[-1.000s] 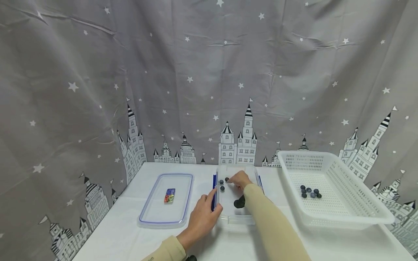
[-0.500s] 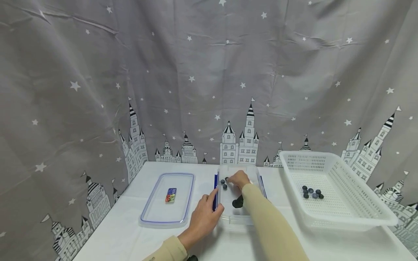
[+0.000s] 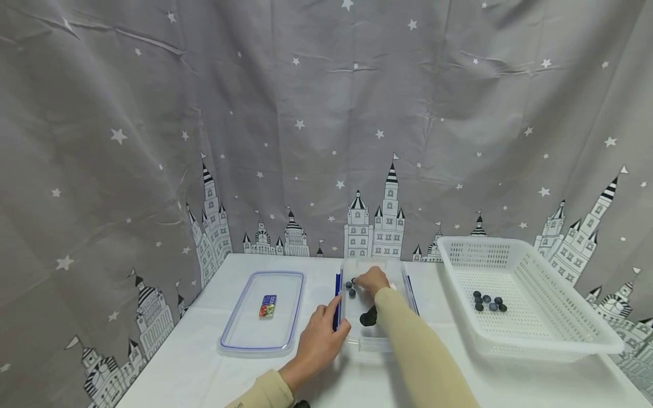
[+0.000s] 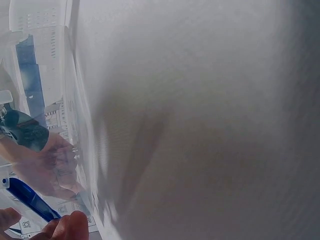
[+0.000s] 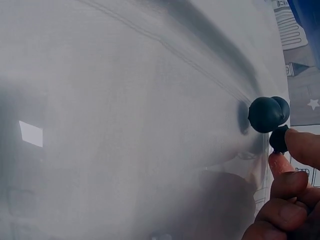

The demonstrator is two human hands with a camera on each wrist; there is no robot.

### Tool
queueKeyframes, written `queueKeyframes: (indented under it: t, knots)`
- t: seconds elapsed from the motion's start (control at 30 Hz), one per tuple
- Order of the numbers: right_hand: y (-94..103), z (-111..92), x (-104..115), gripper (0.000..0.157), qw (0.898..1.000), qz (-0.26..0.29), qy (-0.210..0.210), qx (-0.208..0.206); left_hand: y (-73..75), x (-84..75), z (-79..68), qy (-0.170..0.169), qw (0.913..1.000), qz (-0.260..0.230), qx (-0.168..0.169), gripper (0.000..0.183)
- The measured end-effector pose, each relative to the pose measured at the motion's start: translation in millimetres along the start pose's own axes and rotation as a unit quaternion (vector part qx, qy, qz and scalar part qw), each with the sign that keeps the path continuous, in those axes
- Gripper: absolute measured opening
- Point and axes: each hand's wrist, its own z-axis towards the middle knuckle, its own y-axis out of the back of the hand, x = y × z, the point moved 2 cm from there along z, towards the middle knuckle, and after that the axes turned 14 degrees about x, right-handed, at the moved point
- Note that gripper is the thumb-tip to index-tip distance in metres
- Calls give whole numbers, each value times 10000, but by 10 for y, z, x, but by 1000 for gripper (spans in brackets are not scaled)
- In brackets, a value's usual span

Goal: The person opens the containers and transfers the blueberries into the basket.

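Observation:
My right hand [image 3: 374, 280] reaches into a clear plastic food container [image 3: 377, 344] with blue side latches. In the right wrist view, its thumb and index finger pinch a dark blueberry [image 5: 279, 139]. Two more blueberries [image 5: 265, 115] lie beside that one on the container floor; the head view shows them near the left wall. At the container's left side, my left hand [image 3: 320, 340] holds the wall by the blue latch [image 4: 32, 200], thumb toward the near end. Part of the container's inside is hidden behind the right forearm.
A clear lid [image 3: 240, 347] with a blue seal lies on the white table [image 3: 183, 357] to the left, bearing a small colourful packet [image 3: 267, 306]. On the right stands a white perforated basket [image 3: 546, 343] holding several blueberries [image 3: 493, 306]. A grey curtain [image 3: 316, 113] hangs behind.
The right fingers have closed in on the far blueberry near the container's left wall. The nearer blueberry has shifted slightly. The left hand stays at the container's side.

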Motion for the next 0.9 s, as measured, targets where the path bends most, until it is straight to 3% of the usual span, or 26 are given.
queueKeyframes:
  t: [0.53,0.9]
  knots:
    - [19,-6,2,47,9995,-199,233,-66,-3,-14,-7,-18,10000,7,12,61]
    - [120,14,48,35,9986,-251,390,240,-19,15,10,59,10000,16,67,61]
